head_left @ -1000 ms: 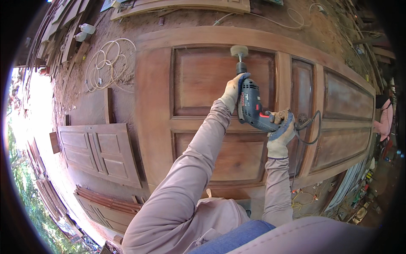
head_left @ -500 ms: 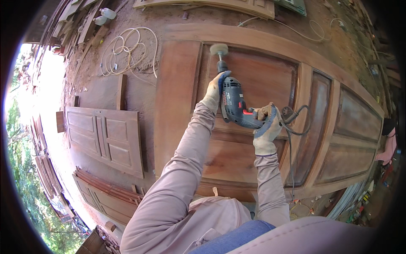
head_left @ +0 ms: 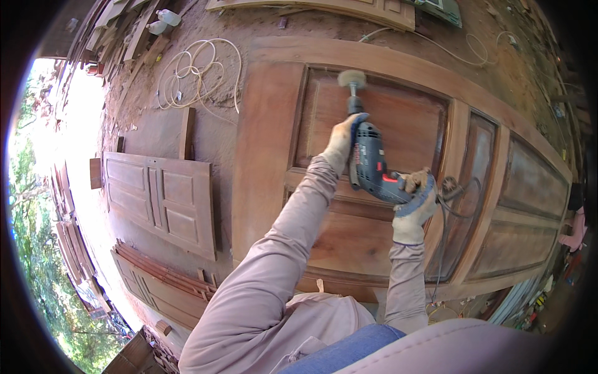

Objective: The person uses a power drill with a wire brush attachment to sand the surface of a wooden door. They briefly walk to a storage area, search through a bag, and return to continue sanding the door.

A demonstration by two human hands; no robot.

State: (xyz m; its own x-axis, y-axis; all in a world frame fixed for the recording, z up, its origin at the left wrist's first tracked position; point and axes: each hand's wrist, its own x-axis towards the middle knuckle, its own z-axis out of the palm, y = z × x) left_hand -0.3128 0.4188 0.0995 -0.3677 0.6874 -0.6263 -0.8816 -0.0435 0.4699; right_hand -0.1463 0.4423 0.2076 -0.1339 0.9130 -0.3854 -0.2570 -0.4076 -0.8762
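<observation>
A blue-grey power drill [head_left: 372, 159] is held in both my gloved hands above a large brown panelled wooden door [head_left: 265, 118]. My left hand [head_left: 342, 137] is wrapped round the drill's front, just behind the chuck. Round the rear handle, by the red trigger, my right hand [head_left: 414, 206] is closed. A pale round buffing wheel [head_left: 352, 78] is fitted on the drill's shaft, over the upper edge of the door's far left panel; whether it touches the wood I cannot tell. The black power cord [head_left: 443, 243] loops from the handle and hangs down over the door.
A smaller panelled door [head_left: 159, 196] lies on the ground at left, with another panelled piece [head_left: 165, 293] nearer me under reddish strips. A coiled pale hose [head_left: 199, 75] rests beyond the large door's left. Planks [head_left: 134, 43] and plastic jugs [head_left: 163, 22] are at far left.
The drill and both my hands have shifted right and slightly nearer me, carrying the wheel along the panel's top edge. My grip looks the same. The whole view has moved a little.
</observation>
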